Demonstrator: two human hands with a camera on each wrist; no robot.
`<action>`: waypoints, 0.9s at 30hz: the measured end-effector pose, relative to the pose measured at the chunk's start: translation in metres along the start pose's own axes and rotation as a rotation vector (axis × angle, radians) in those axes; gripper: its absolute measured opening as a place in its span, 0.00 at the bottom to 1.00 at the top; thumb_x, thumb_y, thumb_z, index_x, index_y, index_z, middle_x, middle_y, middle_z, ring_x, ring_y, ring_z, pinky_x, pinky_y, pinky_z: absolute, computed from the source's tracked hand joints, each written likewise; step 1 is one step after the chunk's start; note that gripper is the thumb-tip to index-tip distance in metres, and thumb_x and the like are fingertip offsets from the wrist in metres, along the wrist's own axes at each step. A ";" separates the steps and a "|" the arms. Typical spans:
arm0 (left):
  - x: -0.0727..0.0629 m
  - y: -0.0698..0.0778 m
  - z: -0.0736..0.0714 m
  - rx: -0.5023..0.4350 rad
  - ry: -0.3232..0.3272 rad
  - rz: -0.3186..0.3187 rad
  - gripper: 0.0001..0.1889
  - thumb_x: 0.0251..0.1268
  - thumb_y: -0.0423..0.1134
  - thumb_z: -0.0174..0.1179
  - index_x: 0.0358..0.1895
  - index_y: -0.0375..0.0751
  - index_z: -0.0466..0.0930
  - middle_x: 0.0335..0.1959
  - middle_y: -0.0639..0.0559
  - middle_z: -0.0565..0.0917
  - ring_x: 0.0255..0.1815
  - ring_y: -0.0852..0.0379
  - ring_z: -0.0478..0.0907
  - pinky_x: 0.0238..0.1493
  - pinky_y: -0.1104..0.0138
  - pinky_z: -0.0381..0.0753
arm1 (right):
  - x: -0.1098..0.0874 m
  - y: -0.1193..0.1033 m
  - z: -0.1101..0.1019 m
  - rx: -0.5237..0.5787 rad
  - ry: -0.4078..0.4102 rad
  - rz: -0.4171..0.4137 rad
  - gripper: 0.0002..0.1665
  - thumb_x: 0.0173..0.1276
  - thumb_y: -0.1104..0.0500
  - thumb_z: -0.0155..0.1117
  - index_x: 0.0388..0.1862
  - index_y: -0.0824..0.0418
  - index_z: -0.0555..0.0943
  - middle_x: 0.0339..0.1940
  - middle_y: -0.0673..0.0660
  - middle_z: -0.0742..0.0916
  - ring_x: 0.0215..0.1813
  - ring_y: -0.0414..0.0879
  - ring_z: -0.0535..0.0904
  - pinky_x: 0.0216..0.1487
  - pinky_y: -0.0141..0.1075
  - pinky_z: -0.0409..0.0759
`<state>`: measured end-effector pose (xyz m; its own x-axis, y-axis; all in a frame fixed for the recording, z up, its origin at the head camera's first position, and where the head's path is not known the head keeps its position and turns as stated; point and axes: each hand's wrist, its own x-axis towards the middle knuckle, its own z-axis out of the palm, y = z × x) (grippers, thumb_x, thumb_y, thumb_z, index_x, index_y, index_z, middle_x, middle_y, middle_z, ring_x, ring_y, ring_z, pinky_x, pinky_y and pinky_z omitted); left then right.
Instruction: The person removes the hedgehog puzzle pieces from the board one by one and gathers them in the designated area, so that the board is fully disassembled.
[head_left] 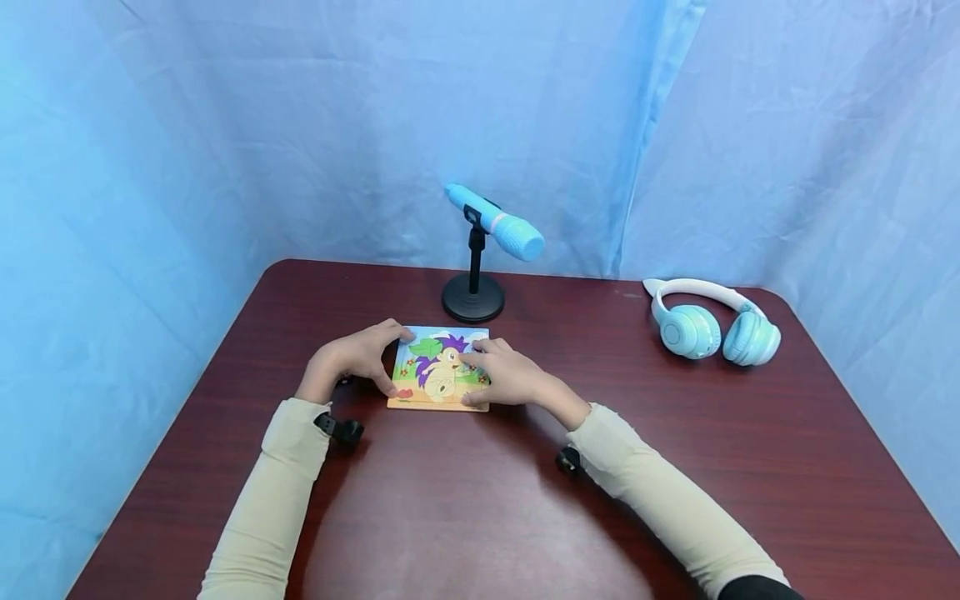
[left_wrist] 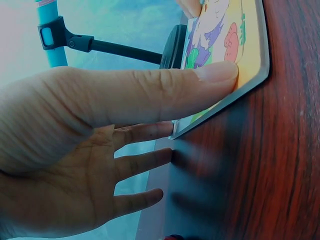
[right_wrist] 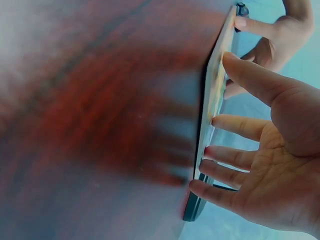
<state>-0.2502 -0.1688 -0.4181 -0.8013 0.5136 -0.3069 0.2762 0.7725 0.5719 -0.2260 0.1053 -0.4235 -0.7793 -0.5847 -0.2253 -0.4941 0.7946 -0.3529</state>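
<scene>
A flat picture puzzle board (head_left: 438,400) lies on the table, showing a purple-haired cartoon hedgehog with a green leaf. At its left side is my left hand (head_left: 358,352), thumb on the near left corner and a fingertip at the far left corner. In the left wrist view the thumb (left_wrist: 165,95) lies straight across the board's border, while the other fingers extend along the far side. My right hand (head_left: 513,377) rests its fingertips on the board's right part. The right wrist view shows the right thumb (right_wrist: 255,77) and fingers extended, their tips on the board's surface and edge.
Behind the board, a light-blue microphone (head_left: 517,237) is clipped on a stand with a round black base (head_left: 473,298). Blue-and-white headphones (head_left: 692,332) lie at the table's back right. Blue curtains (head_left: 375,125) enclose the dark red wooden table (head_left: 450,517).
</scene>
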 end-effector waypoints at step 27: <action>0.001 0.002 0.000 0.009 0.012 -0.005 0.47 0.49 0.36 0.81 0.74 0.35 0.65 0.71 0.39 0.66 0.68 0.42 0.65 0.66 0.49 0.75 | 0.044 0.033 -0.017 0.121 0.108 -0.008 0.32 0.63 0.52 0.78 0.64 0.62 0.82 0.54 0.59 0.82 0.53 0.49 0.74 0.53 0.41 0.78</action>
<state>-0.2506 -0.1672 -0.4174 -0.8089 0.5053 -0.3004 0.2772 0.7785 0.5631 -0.2831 0.1089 -0.4297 -0.8158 -0.5645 -0.1256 -0.4551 0.7607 -0.4629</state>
